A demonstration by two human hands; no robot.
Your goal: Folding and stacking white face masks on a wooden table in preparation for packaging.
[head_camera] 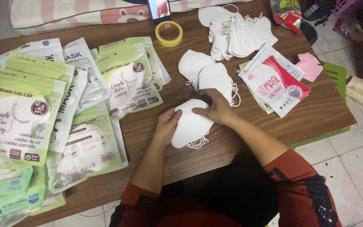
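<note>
Both hands are on a small stack of white face masks that lies flat on the brown wooden table, right in front of the person. The left hand pinches the stack's left edge, thumb on top and fingers curled under. The right hand lies flat on top of the stack with its fingers spread, pressing down. Thin white ear loops stick out from under the stack. Just behind the hands sit two more white masks, side by side. Farther back is a big pile of white masks. To the right lie red and white packets and a pink mask. To the left are many green and white packets. A yellow roll of tape sits near the far edge.
</note>
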